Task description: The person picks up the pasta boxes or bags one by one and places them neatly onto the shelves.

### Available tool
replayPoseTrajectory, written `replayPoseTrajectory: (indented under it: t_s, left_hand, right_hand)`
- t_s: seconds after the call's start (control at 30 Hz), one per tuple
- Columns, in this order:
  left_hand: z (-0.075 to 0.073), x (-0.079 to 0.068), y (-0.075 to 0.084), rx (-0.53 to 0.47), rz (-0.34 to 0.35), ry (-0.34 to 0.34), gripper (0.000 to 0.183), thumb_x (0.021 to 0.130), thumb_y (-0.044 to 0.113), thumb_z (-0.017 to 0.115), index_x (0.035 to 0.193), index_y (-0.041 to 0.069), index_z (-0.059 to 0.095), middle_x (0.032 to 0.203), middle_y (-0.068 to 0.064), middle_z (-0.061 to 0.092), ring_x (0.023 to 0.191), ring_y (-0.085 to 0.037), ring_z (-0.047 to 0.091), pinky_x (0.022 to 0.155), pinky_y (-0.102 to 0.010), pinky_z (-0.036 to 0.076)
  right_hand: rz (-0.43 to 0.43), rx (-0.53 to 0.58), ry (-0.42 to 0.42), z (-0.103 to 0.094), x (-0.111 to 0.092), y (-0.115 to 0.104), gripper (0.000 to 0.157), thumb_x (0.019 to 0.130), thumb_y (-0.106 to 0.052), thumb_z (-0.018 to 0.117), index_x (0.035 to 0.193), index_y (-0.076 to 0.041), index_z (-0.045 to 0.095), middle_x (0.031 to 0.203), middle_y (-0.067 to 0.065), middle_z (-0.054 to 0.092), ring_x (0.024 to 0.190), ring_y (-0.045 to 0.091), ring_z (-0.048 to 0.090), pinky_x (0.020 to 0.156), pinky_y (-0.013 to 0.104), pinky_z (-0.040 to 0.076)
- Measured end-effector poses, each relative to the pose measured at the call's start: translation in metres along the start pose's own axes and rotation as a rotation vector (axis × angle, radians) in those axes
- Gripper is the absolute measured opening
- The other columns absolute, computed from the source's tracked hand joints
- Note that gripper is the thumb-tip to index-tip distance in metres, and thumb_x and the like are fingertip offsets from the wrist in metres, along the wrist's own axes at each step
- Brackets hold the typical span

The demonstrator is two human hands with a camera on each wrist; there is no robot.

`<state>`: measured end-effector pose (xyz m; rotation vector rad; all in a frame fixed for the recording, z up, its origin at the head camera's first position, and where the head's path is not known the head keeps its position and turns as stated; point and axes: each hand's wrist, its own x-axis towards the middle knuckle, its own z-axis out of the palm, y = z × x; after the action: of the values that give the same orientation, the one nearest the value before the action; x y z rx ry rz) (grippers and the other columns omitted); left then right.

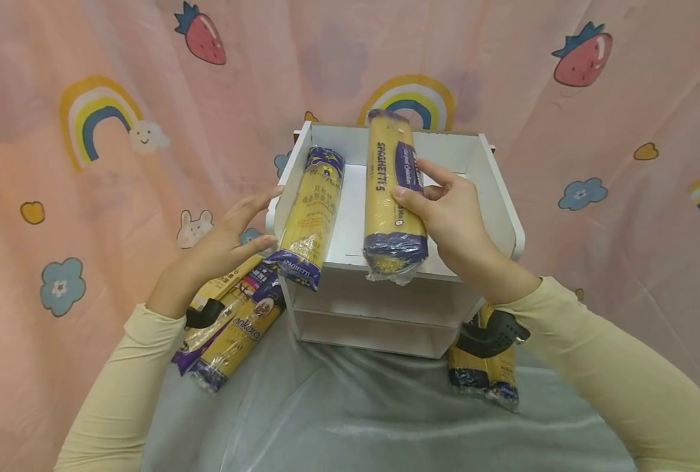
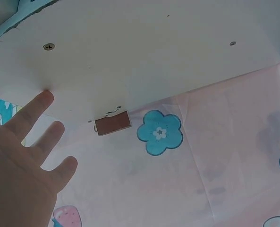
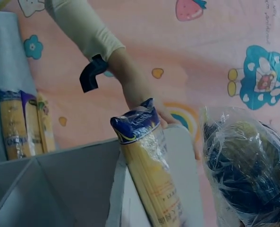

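Note:
My right hand (image 1: 459, 216) grips a yellow spaghetti pack (image 1: 382, 177) with dark blue ends, thumb on its front, and holds it above the top tray of a white shelf unit (image 1: 506, 196). In the right wrist view the near end of that pack (image 3: 246, 165) looms large in crinkled clear film. A second spaghetti pack (image 1: 317, 210) leans inside the tray's left side, its lower end over the front edge. Beside that side wall is my left hand (image 1: 223, 236), fingers spread; in the left wrist view a fingertip meets the white panel (image 2: 144, 52).
Several pasta packs (image 1: 240, 334) lie left of the unit on grey cloth (image 1: 350, 419). More packs (image 1: 500, 367) stand at its right, partly behind my wrist. Two lower compartments (image 1: 373, 301) face me. A pink patterned curtain (image 1: 267, 78) hangs behind.

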<state>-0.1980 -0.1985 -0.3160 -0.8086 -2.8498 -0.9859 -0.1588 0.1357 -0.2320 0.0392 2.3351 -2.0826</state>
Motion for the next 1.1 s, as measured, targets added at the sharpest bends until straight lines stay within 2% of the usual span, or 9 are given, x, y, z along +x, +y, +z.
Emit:
replayPoseTrajectory:
  t_s: [0.2,0.57,0.87,1.1]
  left_hand:
    - [0.0,0.0,0.0,0.001,0.007,0.003,0.074,0.098,0.043,0.058,0.156,0.047,0.012,0.167,-0.006,0.017,0.154,-0.037,0.015,0.11,-0.078,0.022]
    - [0.0,0.0,0.003,-0.007,0.003,0.006,0.074,0.098,0.043,0.058,0.156,0.047,0.013,0.167,-0.006,0.017,0.153,-0.038,0.016,0.109,-0.079,0.022]
    - [0.0,0.001,0.002,-0.007,0.014,0.011,0.073,0.098,0.044,0.058,0.156,0.046,0.013,0.167,-0.006,0.017,0.153,-0.038,0.016,0.11,-0.078,0.022]
    - [0.001,0.001,0.001,-0.005,0.021,0.006,0.073,0.099,0.043,0.057,0.157,0.045,0.012,0.167,-0.006,0.017,0.153,-0.038,0.016,0.112,-0.076,0.021]
  right_hand:
    - [0.032,0.005,0.007,0.01,0.006,0.01,0.073,0.092,-0.019,0.071,0.155,-0.016,0.035,0.126,0.02,0.063,0.093,0.008,0.071,0.08,0.018,0.059]
    - [0.036,-0.034,-0.016,0.022,0.013,0.03,0.072,0.093,-0.017,0.069,0.155,-0.014,0.033,0.128,0.022,0.064,0.085,0.005,0.071,0.075,0.02,0.06]
    - [0.05,-0.039,-0.031,0.031,0.017,0.041,0.071,0.093,-0.017,0.069,0.155,-0.011,0.034,0.121,0.022,0.066,0.076,0.001,0.07,0.071,0.021,0.06]
    - [0.05,-0.052,-0.033,0.038,0.02,0.048,0.07,0.094,-0.017,0.068,0.155,-0.011,0.034,0.12,0.022,0.066,0.078,0.004,0.07,0.072,0.023,0.061]
